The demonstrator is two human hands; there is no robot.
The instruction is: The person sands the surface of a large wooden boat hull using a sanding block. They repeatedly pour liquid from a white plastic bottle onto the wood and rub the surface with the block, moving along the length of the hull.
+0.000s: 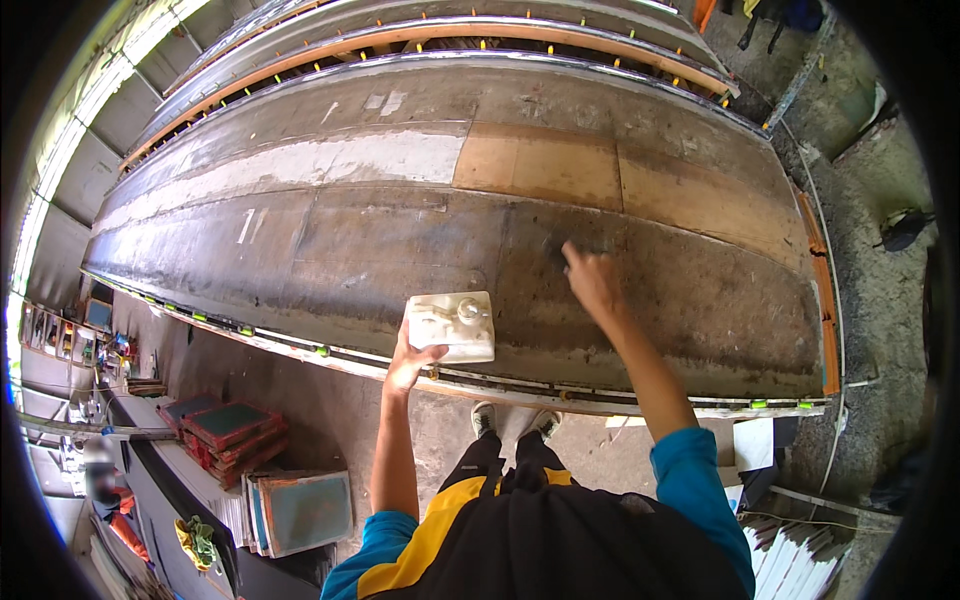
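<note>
A whitish, boxy plastic jug (452, 345) with a round neck or cap on its upper face is over the near edge of the long table (390, 235). My left hand (407, 362) grips it from the left side, the thumb lying across its near face and the other fingers mostly hidden behind. To the right, my right hand (594, 280) hovers over the brown tabletop, apart from the jug. Its index finger is stretched out and the others look bent; I see nothing held in it.
Tan panels (540, 165) and a pale strip (390, 158) run along the table's middle. More long tables (460, 30) stand beyond. At lower left are stacked red-edged frames (235, 425) and upright framed panels (305, 512); another person (105, 490) is beside a dark bench.
</note>
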